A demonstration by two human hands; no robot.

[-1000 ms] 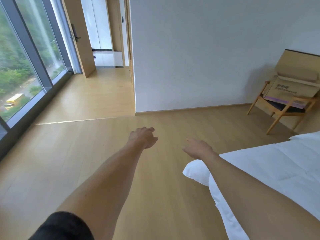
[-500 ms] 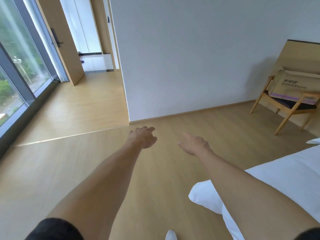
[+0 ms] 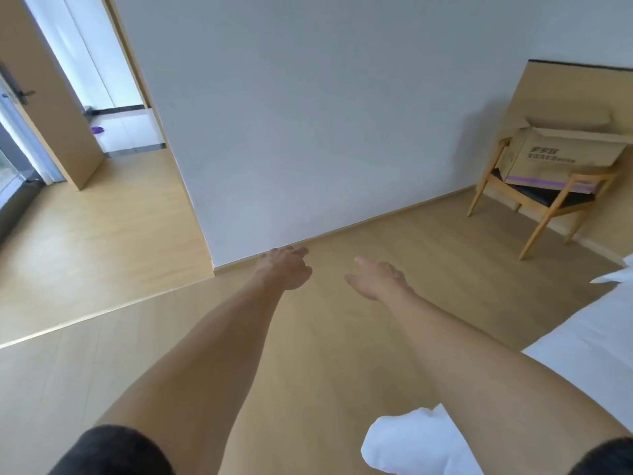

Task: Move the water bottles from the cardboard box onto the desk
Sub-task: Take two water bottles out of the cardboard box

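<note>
A brown cardboard box (image 3: 561,156) with open flaps and a purple stripe stands on a wooden chair (image 3: 534,204) at the far right, against the wall. What is inside it is hidden; no water bottles and no desk show. Both my arms stretch forward over the wooden floor, far from the box. My left hand (image 3: 286,269) hangs with loosely curled fingers and holds nothing. My right hand (image 3: 378,277) is relaxed with fingers extended, also holding nothing.
A white bed (image 3: 582,371) fills the lower right, its corner near my right arm. A grey wall (image 3: 308,114) faces me. A doorway with an open wooden door (image 3: 44,108) lies at the left. Wooden floor stretches between me and the chair.
The view has swung right and moved forward: the window has slid out at the left, the chair and box appear larger. Both hands stay outstretched and hold nothing.
</note>
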